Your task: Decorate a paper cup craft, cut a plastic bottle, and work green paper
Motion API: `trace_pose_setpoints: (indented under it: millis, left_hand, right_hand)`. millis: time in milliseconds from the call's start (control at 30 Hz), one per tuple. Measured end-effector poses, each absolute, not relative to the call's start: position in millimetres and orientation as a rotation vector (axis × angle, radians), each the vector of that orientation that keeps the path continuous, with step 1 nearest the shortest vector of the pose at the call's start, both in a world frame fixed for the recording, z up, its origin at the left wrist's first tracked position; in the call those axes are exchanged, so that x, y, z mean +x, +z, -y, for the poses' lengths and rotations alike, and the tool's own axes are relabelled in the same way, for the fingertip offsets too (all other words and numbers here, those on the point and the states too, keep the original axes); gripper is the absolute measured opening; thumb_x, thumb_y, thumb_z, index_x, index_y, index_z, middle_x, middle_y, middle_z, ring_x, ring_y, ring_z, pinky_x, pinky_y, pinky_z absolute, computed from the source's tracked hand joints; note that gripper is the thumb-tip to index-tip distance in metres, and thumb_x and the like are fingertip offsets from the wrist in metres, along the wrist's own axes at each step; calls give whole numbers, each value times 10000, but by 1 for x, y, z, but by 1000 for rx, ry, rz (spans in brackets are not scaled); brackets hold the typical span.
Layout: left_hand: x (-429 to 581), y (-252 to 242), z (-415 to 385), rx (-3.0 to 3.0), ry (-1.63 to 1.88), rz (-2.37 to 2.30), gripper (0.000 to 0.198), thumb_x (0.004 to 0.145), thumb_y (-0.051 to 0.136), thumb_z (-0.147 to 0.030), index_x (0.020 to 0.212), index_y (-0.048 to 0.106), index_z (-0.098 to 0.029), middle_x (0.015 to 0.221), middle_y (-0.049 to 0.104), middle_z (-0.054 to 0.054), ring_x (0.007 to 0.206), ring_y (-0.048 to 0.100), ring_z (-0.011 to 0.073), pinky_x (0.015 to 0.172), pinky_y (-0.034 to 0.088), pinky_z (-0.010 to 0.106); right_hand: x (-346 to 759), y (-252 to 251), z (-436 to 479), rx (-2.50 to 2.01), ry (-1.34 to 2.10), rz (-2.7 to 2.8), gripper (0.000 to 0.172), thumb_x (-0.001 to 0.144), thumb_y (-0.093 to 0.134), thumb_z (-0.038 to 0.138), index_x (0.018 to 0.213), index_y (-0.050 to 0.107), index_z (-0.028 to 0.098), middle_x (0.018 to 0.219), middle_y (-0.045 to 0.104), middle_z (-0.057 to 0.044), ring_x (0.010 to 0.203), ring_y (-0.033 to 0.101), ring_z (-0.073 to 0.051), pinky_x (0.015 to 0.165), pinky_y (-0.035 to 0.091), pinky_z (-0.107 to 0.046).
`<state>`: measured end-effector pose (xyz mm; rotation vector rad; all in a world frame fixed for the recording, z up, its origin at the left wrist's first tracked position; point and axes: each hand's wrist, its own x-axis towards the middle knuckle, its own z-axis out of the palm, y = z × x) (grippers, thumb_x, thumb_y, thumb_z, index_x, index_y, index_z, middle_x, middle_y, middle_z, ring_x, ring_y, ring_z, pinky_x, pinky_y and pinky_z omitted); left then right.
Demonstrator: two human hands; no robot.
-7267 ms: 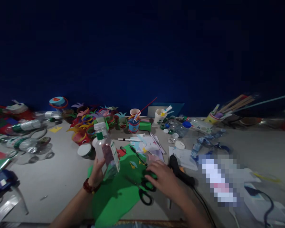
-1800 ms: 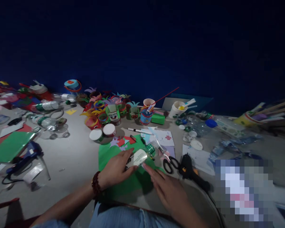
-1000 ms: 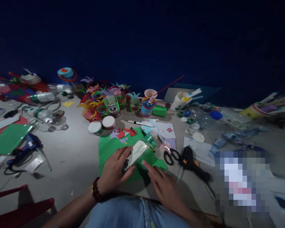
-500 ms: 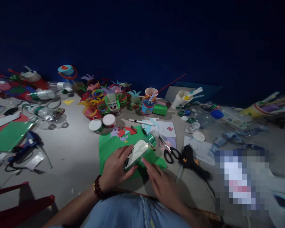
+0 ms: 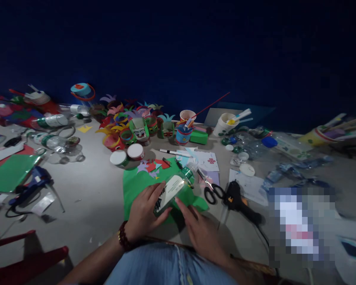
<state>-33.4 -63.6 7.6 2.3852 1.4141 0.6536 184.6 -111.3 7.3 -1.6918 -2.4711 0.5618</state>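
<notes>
A clear plastic bottle (image 5: 173,188) with a pale label and a green band lies tilted over a sheet of green paper (image 5: 133,182), its neck pointing away to the right. My left hand (image 5: 146,206), with a beaded bracelet at the wrist, is closed around the bottle's near end. Beside the bottle's right side is my right hand (image 5: 200,225), fingers stretched out and the fingertips at or very near the plastic. Small red and purple paper cut-outs (image 5: 154,166) rest on the green sheet. Scissors (image 5: 212,190) with black handles lie just right of the bottle.
A black glue gun (image 5: 237,202) lies right of the scissors, a blue one (image 5: 37,184) at the left. Two white-lidded jars (image 5: 135,151) and several decorated cups (image 5: 141,128) stand behind. Plastic bottles (image 5: 55,142) lie left. A red chair (image 5: 26,261) is at the lower left.
The whole view has shifted very slightly. Both hands and the bottle keep practically the same position.
</notes>
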Motion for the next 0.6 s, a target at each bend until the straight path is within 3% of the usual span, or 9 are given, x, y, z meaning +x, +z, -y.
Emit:
trace_pose_setpoints:
  millis: [333, 600]
  left_hand:
    - [-32, 4, 63, 2386, 739, -1405, 637, 882, 633, -365, 1439, 383, -183, 1286, 621, 164, 1141, 618, 294, 950, 543, 413]
    - [-31, 2, 63, 2406, 804, -1393, 638, 873, 639, -357, 1434, 400, -170, 1262, 639, 159, 1122, 630, 291, 941, 548, 407]
  right_hand:
    - [182, -17, 119, -1649, 401, 2409, 801, 845, 482, 32, 1566, 279, 315, 1096, 748, -91, 649, 721, -185, 570, 567, -244]
    - [181, -18, 119, -1622, 341, 2378, 738, 851, 472, 37, 1538, 364, 284, 1079, 758, -97, 577, 709, -183, 515, 556, -245]
